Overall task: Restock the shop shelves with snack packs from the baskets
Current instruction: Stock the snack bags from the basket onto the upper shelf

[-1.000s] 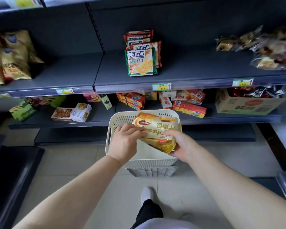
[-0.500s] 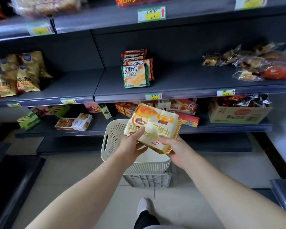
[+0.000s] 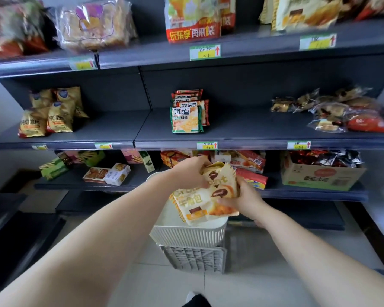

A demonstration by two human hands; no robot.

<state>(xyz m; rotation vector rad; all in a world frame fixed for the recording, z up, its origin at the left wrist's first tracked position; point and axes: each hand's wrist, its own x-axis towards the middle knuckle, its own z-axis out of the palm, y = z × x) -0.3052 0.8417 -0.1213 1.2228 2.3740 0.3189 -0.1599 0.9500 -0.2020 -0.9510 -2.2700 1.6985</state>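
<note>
1. Fingers (image 3: 197,164) of the left hand (image 3: 187,175) curled over the top edge of the pack (image 3: 200,206), pinching it against the thumb. The right hand (image 3: 247,201) gripped the pack's right side, its thumb (image 3: 225,201) pressed on the front face.
2. Shelves filled more of the view than a second before. The head had tilted up, so the top shelf (image 3: 264,44) had come into sight, with cream packs (image 3: 302,12) at its far right that looked much like the one held.
3. The basket (image 3: 186,237) stood on a grey crate (image 3: 193,259) on the floor, near the lowest shelf. The pack had been down at its rim a second earlier and was now lifted clear above it, in front of the lower shelf's goods.
4. Picking therefore seemed done and placing not begun, since the pack touched no shelf. Both the top shelf and the bare stretch of the middle shelf (image 3: 242,129) looked like possible spots.
5. The right hand's fingers were hidden behind the pack. The hands and pack covered the basket's inside, so what remained in it could not be told.
6. Whether one pack or two were held was unclear. The top shelf's goods were cut off and blurred, and the price tags (image 3: 205,52) were unreadable.
</note>
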